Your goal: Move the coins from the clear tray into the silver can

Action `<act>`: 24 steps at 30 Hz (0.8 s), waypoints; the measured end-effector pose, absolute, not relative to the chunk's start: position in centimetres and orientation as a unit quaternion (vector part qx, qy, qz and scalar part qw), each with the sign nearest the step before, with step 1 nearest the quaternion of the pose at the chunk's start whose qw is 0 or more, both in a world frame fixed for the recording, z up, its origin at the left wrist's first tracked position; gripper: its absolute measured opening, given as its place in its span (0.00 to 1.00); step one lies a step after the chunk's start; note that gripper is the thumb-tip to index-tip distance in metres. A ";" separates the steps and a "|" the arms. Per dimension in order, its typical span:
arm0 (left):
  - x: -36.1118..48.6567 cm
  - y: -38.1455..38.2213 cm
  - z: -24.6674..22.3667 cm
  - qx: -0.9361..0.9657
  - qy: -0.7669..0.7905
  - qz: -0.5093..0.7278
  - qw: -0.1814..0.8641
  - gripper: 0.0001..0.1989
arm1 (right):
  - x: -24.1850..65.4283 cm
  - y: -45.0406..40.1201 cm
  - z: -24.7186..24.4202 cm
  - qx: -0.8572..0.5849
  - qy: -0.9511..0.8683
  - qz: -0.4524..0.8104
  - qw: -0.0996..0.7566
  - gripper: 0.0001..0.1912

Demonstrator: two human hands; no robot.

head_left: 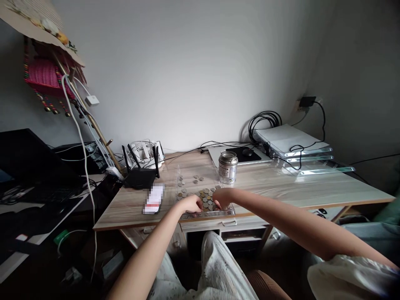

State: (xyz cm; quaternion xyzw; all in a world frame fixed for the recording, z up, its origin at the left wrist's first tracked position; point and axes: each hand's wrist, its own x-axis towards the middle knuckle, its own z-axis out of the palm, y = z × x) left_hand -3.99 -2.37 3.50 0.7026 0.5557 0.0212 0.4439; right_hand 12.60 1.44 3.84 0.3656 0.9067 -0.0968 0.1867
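Observation:
Coins [205,199] lie heaped in a clear plastic tray [212,213] at the front edge of the desk, with smaller groups in its back and left parts. Over the tray's front left part, my left hand [191,203] is closed with its fingers curled down beside the heap. My right hand [223,197] reaches in from the right, its fingers bent and pressed together at the heap's right side. Whatever either hand's fingertips hold is hidden. Just behind the tray stands a round metal tin [228,168] with a label and a wire clasp.
A phone [153,200] lies left of the tray, near a black router [140,177] with upright antennas. Behind the tin are a laptop [215,155] and a mouse [248,152] on a black pad. Clear stacked trays [293,143] and coiled cable stand at the right.

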 end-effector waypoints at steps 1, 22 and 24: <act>-3.9 -2.3 3.6 0.703 0.555 0.017 0.445 0.06 | 12.5 1.4 3.9 0.359 0.903 -0.100 0.212 0.03; -2.6 -1.2 1.4 0.281 0.477 0.478 0.682 0.09 | 13.1 0.2 5.4 0.398 0.891 -0.071 0.207 0.07; -2.1 -1.1 1.2 0.232 0.457 0.514 0.688 0.10 | 13.3 0.3 5.5 0.386 0.893 -0.096 0.211 0.07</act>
